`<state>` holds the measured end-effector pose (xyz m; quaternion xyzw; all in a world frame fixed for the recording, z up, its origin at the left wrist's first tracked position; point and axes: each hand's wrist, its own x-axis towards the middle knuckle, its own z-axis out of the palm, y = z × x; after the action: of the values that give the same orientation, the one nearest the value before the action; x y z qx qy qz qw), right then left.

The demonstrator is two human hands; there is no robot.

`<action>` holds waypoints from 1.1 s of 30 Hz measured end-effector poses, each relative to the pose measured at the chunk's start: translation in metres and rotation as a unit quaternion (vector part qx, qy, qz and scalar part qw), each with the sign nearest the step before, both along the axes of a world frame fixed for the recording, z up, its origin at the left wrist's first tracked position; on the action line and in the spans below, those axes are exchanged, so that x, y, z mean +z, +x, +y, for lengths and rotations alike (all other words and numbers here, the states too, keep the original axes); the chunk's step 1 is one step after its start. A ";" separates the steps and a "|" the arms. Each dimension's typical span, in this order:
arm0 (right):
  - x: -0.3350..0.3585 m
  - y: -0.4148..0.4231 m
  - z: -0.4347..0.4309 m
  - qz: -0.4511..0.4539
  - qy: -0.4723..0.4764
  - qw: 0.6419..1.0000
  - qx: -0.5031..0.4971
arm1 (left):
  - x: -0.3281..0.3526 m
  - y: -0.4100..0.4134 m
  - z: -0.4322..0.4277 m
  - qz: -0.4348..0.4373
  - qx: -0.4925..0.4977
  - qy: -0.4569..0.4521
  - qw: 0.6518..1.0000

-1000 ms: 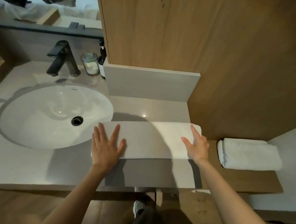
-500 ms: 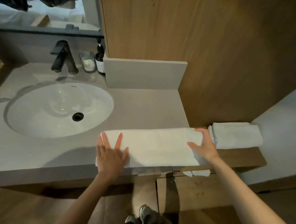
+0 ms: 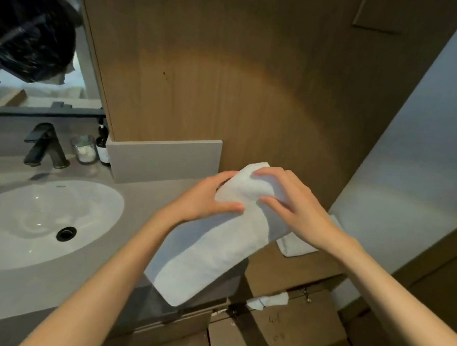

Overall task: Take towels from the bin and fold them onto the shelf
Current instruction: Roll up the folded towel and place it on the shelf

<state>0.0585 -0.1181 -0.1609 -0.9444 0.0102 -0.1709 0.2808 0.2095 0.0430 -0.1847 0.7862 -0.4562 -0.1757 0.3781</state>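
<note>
head view: both hands meet at the far end of one long white towel (image 3: 213, 258).
left hand (image 3: 205, 201): it grips the far end from the left side, thumb on top, the other fingers hidden under the cloth.
right hand (image 3: 288, 203): fingers curl over the top of the same end and the thumb presses the near face; the two hands are almost touching.
towel place: the far end is lifted off the counter (image 3: 136, 194); the near end lies over the front edge of the counter, near its right corner.
shelf (image 3: 277, 266): the wooden shelf joins the right edge of the counter; a second towel (image 3: 295, 245), already folded, lies on it just behind the right wrist.
handling: soft and light, i judge; it bends at once where it is not supported, and the layers can slide open.
where to hold: at the folded end with both hands, pinching all layers together, not only the top one.
sink (image 3: 35, 224): well apart, on the left.
</note>
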 end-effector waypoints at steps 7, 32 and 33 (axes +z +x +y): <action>0.113 -0.071 -0.042 -0.057 -0.208 0.975 -0.057 | 0.091 -0.074 -0.060 0.054 -0.021 -0.092 0.994; 0.320 -0.179 -0.158 -0.311 0.049 0.949 -0.003 | 0.395 -0.206 -0.195 0.079 -0.015 -0.441 0.894; 0.327 -0.173 -0.161 -0.316 0.059 0.947 0.004 | 0.403 -0.201 -0.199 0.074 -0.015 -0.444 0.893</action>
<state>-0.1146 -0.2787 0.1660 -0.8234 -0.0728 -0.4587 0.3259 0.0088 -0.1555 0.2183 0.5140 -0.4694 -0.0178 0.7177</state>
